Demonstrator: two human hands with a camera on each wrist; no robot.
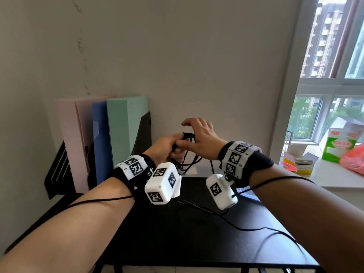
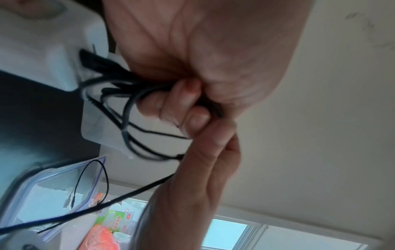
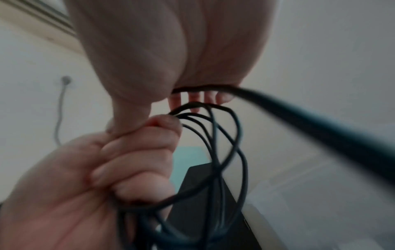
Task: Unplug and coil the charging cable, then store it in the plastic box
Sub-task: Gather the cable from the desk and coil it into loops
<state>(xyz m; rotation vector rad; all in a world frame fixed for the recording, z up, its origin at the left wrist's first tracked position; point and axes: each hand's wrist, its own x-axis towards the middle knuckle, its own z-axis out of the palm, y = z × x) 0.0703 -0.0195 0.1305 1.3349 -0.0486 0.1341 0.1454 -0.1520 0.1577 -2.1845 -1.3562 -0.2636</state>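
Note:
The black charging cable [image 1: 188, 163] hangs in several loops above the black table [image 1: 177, 233]. My left hand [image 1: 167, 146] grips the top of the loops in its curled fingers [image 2: 183, 99]. My right hand [image 1: 201, 134] is against it, fingers stretched out, thumb touching the left fist. One strand [image 3: 213, 88] runs across the right palm. The right hand's fingertips [image 3: 222, 98] show beyond it. A loose strand [image 1: 246, 229] trails over the table. The clear plastic box [image 2: 53, 186] with a blue-edged rim sits below my hands. In the head view my right wrist hides it.
Pink, blue and green folders [image 1: 126, 131] stand in a black bookend [image 1: 141, 134] at the back left against the wall. On the windowsill to the right are a green-and-white carton [image 1: 338, 146] and an orange-red bag [image 1: 354, 160].

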